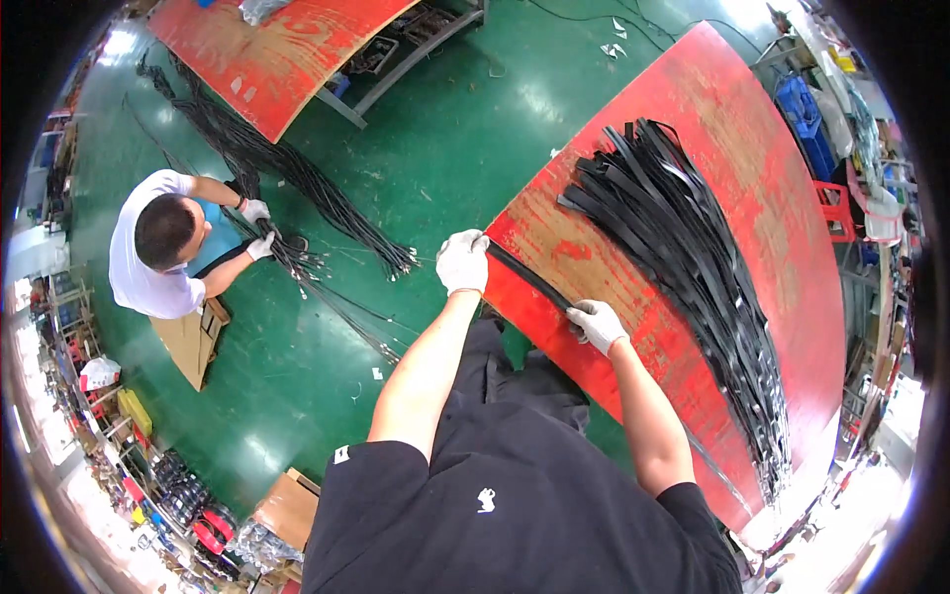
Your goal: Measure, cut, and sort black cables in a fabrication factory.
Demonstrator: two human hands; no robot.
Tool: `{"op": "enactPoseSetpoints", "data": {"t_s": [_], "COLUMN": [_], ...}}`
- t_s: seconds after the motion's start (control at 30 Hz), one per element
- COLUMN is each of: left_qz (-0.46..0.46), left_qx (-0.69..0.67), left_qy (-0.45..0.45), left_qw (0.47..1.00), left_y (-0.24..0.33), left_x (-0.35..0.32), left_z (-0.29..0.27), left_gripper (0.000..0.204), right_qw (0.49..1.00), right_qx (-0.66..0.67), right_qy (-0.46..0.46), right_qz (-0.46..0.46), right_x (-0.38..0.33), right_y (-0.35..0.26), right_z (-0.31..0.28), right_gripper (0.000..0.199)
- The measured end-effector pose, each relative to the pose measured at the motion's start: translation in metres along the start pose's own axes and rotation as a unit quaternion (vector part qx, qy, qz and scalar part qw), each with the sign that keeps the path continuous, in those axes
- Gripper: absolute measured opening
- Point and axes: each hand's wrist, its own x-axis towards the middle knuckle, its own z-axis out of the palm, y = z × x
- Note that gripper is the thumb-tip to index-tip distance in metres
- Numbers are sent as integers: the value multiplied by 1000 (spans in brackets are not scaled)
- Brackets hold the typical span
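Both my hands wear white gloves. My left hand grips one end of a long black strip at the near-left corner of the red table. Along the table's front edge, my right hand is closed on the same strip farther down. The strip runs straight between the two hands. A large pile of similar black strips lies fanned across the middle of the table, beyond my right hand.
Another person in a white shirt and white gloves crouches on the green floor at left, handling a long bundle of black cables. A second red table stands at top left. Blue crates and shelves line the right side.
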Motion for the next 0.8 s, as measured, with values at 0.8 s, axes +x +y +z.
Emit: {"op": "enactPoseSetpoints", "data": {"t_s": [0.8], "left_qz": [36], "left_qx": [86], "left_qy": [38], "left_qw": [995], "left_y": [-4], "left_x": [0], "left_z": [17], "left_gripper": [16], "right_qw": [835], "right_qx": [-279], "right_qy": [443], "right_qz": [-170], "right_x": [-104], "right_y": [121], "right_z": [-24], "right_gripper": [27]}}
